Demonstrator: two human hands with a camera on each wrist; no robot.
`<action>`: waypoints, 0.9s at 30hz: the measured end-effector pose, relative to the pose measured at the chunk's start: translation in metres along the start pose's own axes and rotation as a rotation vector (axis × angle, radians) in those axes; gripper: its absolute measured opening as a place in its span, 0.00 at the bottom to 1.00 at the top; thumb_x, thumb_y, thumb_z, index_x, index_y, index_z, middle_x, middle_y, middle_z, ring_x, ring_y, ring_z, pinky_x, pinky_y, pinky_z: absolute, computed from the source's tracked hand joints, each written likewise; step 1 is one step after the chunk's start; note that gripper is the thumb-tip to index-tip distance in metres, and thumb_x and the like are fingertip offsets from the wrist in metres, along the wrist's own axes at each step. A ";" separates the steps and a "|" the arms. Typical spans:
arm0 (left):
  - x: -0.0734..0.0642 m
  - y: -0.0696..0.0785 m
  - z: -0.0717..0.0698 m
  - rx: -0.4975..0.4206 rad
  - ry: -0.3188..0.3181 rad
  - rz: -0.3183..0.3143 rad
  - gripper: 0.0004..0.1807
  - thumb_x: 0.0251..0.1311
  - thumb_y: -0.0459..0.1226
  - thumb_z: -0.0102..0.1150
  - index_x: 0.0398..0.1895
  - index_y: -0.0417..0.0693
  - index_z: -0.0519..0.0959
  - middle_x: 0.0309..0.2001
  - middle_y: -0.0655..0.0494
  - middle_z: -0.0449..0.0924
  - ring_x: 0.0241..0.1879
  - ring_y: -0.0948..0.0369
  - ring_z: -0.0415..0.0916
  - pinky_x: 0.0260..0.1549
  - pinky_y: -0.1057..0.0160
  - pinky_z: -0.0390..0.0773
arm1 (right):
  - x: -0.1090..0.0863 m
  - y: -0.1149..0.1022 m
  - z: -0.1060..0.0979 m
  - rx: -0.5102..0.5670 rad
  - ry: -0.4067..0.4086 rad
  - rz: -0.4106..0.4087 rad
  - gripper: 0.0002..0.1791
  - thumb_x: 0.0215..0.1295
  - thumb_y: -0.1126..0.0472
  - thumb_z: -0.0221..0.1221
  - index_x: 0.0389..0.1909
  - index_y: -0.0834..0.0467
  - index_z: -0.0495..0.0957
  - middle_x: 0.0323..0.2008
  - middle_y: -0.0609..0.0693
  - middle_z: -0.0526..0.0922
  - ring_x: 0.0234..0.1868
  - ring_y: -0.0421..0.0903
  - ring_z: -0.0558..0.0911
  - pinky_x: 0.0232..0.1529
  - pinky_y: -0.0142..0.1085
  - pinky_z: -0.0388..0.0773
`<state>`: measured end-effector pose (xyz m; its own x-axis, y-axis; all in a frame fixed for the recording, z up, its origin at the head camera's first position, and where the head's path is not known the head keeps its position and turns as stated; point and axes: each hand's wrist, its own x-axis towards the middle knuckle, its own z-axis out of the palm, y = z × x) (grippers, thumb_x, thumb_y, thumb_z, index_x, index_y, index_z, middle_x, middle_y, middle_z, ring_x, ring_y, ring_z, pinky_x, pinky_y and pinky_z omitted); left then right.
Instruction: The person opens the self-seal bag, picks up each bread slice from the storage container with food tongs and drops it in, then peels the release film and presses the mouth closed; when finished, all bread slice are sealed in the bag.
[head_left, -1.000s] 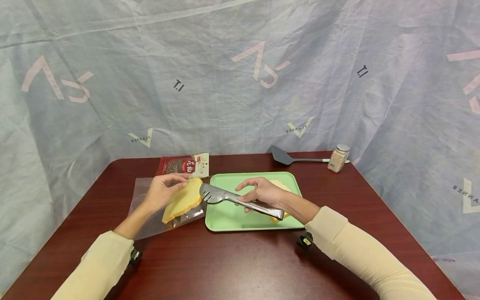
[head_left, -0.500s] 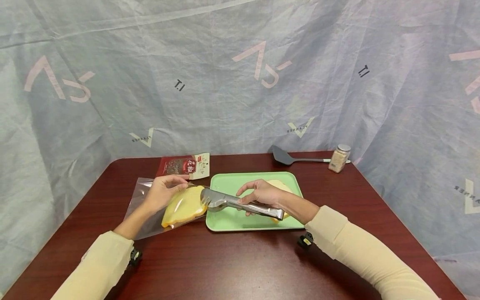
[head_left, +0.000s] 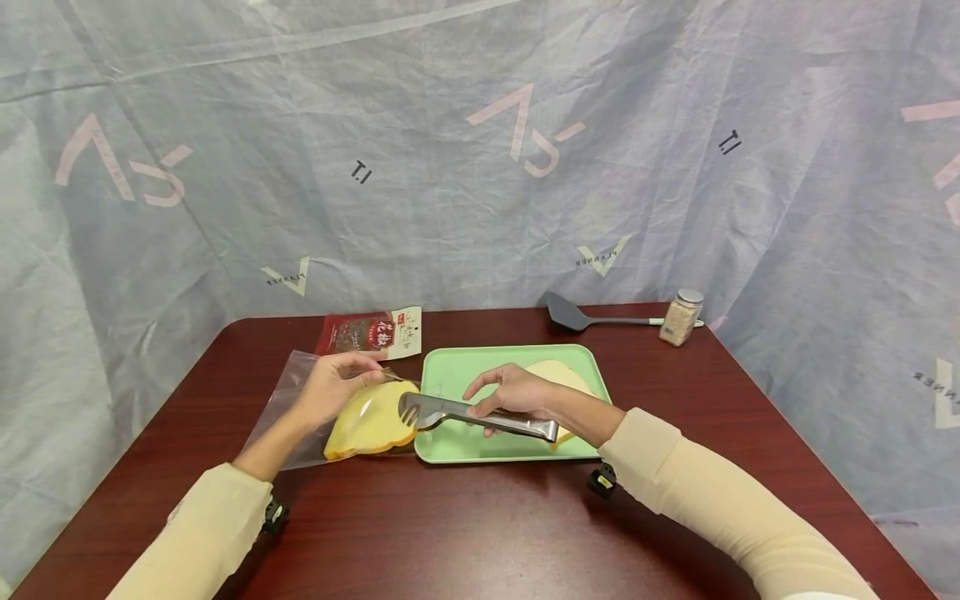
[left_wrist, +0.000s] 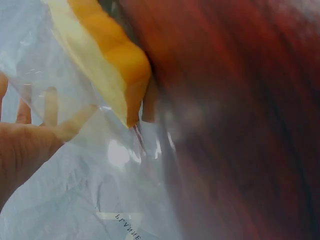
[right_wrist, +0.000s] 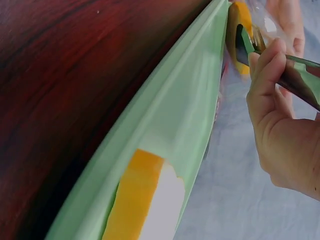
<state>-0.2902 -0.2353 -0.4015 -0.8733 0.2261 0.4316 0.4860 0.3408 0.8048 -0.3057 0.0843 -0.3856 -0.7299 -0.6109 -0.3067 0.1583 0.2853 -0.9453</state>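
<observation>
A yellow slice of bread (head_left: 369, 423) with an orange crust lies inside a clear plastic bag (head_left: 287, 398) at the left; glossy film covers it. With thumb and fingers, my left hand (head_left: 333, 390) pinches the bag's upper edge near its mouth. Metal tongs (head_left: 498, 422) are gripped in my right hand (head_left: 516, 392), above the green tray (head_left: 457, 360). Their tips meet the right edge of the bagged slice. Whether they clamp it is unclear. Another bread slice (head_left: 558, 375) rests on the tray's right part, partly hidden behind my right hand.
A red and cream spice packet (head_left: 367, 333) lies behind the bag. At the back right, a grey spatula (head_left: 573, 317) lies beside a lidded glass jar (head_left: 681, 318). Grey cloth (head_left: 450, 208) hangs behind the dark red table (head_left: 480, 533).
The bread slice has lowered and flattened, and the bag's film now lies over it. The tongs' tips have dropped slightly with it. My left hand keeps its pinch on the bag.
</observation>
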 end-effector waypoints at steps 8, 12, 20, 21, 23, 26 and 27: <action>0.002 -0.006 -0.002 0.098 -0.040 0.016 0.04 0.61 0.29 0.66 0.35 0.35 0.85 0.52 0.39 0.82 0.58 0.44 0.77 0.48 0.58 0.79 | -0.002 0.004 0.002 0.057 0.036 -0.032 0.20 0.61 0.72 0.65 0.54 0.68 0.76 0.38 0.61 0.84 0.22 0.48 0.85 0.27 0.38 0.82; 0.005 -0.004 -0.002 0.091 -0.055 0.022 0.05 0.62 0.29 0.64 0.37 0.33 0.84 0.53 0.39 0.82 0.60 0.44 0.75 0.37 0.69 0.79 | -0.001 0.006 0.002 0.081 0.075 -0.041 0.20 0.60 0.71 0.66 0.53 0.68 0.77 0.40 0.62 0.84 0.21 0.48 0.85 0.25 0.36 0.81; 0.004 0.001 0.002 0.103 -0.065 -0.014 0.06 0.63 0.32 0.65 0.37 0.35 0.84 0.55 0.43 0.81 0.62 0.48 0.74 0.47 0.64 0.79 | 0.003 0.005 0.014 0.101 0.074 -0.035 0.18 0.60 0.71 0.66 0.52 0.67 0.78 0.40 0.62 0.83 0.21 0.48 0.85 0.26 0.37 0.82; 0.003 0.002 0.003 0.106 -0.064 -0.015 0.06 0.63 0.32 0.65 0.37 0.35 0.84 0.55 0.43 0.82 0.62 0.48 0.74 0.48 0.62 0.79 | 0.004 0.006 0.016 0.099 0.071 -0.034 0.18 0.60 0.71 0.66 0.51 0.66 0.78 0.40 0.62 0.83 0.21 0.48 0.85 0.25 0.37 0.82; 0.002 0.004 0.004 0.112 -0.059 -0.010 0.05 0.62 0.33 0.66 0.36 0.37 0.84 0.54 0.44 0.82 0.62 0.48 0.74 0.51 0.56 0.78 | 0.006 0.005 0.017 0.092 0.065 -0.037 0.17 0.60 0.71 0.66 0.51 0.65 0.79 0.40 0.62 0.84 0.21 0.47 0.85 0.25 0.37 0.82; 0.002 0.005 0.005 0.111 -0.049 0.008 0.04 0.62 0.32 0.66 0.35 0.38 0.84 0.53 0.45 0.83 0.61 0.47 0.74 0.57 0.47 0.73 | 0.008 0.005 0.018 0.083 0.060 -0.041 0.17 0.60 0.71 0.66 0.51 0.65 0.79 0.41 0.63 0.84 0.21 0.48 0.85 0.25 0.36 0.81; 0.002 0.005 0.006 0.107 -0.044 0.014 0.04 0.62 0.32 0.66 0.35 0.39 0.84 0.53 0.45 0.83 0.61 0.47 0.74 0.58 0.45 0.70 | 0.008 0.005 0.018 0.081 0.058 -0.041 0.17 0.60 0.71 0.66 0.51 0.65 0.79 0.41 0.63 0.84 0.21 0.48 0.85 0.25 0.36 0.81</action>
<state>-0.2894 -0.2281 -0.3991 -0.8652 0.2706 0.4221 0.5010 0.4324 0.7496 -0.2985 0.0671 -0.3946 -0.7740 -0.5760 -0.2630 0.1792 0.1991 -0.9635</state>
